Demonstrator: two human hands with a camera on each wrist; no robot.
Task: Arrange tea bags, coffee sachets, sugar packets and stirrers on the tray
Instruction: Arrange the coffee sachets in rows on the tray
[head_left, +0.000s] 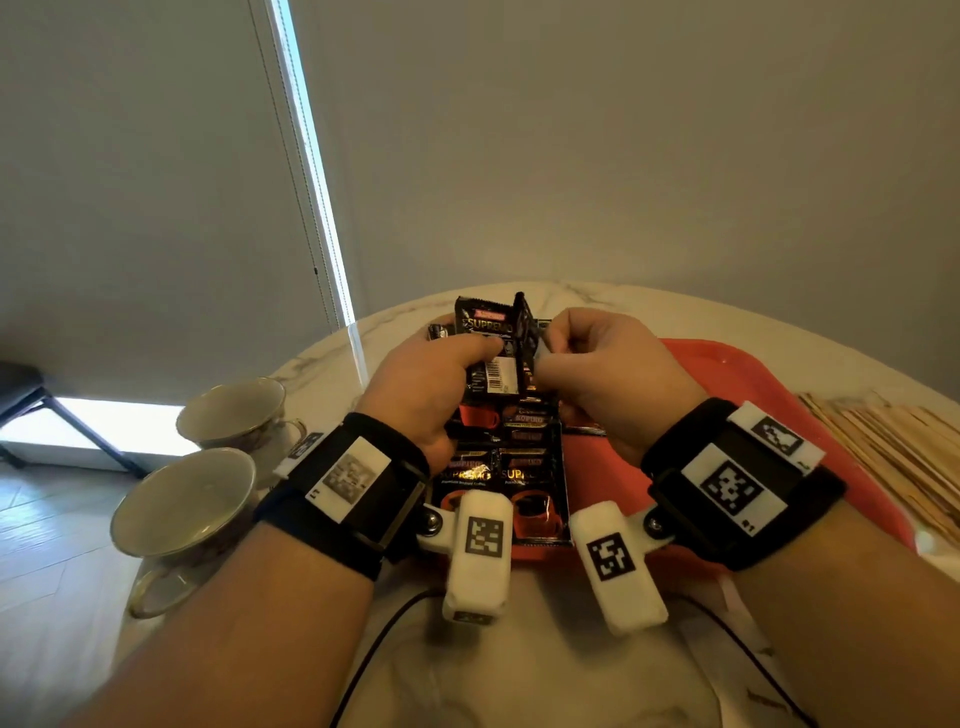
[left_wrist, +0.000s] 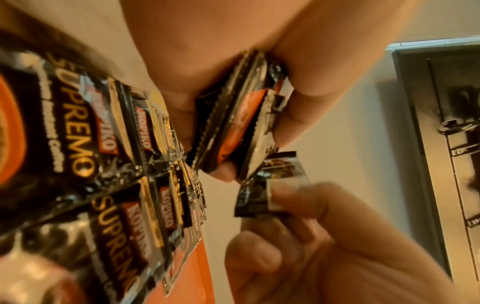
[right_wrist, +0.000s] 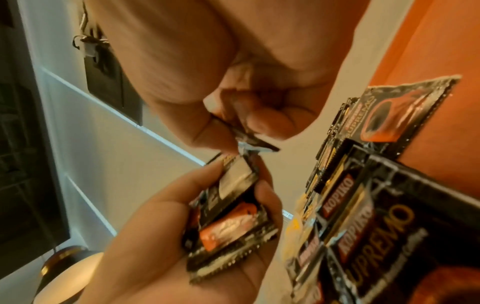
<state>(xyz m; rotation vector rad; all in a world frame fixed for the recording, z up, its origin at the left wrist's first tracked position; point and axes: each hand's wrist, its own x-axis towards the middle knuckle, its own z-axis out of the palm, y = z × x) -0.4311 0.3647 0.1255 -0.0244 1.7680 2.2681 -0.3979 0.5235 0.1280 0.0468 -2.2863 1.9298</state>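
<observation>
The left hand (head_left: 421, 384) holds a small stack of black coffee sachets (head_left: 485, 345). Its thumb lies on top of the stack and its fingers curl under it, so this grip is closed on the stack. The stack is up in the air, above the red tray (head_left: 727, 374).

The right hand (head_left: 597, 364) is just beside the left one. Its thumb and first finger pinch the edge of one sachet (head_left: 524, 332), so this grip is closed too. That sachet stands on its edge, touching the right side of the stack. In the right wrist view the pinch (right_wrist: 241, 131) is on a thin corner of the pack, right by the top of the stack (right_wrist: 233, 207).

Below both grips, more sachets (head_left: 501, 467) lie flat on the tray in rows. They are black with a red cup on them.

The tray sits on the white tabletop (head_left: 597, 296). Out past the left grip stand two tea cups (head_left: 208, 467), near the tabletop edge. Out past the right grip, next to the tray, lies a pile of wooden stirrers (head_left: 883, 447).
</observation>
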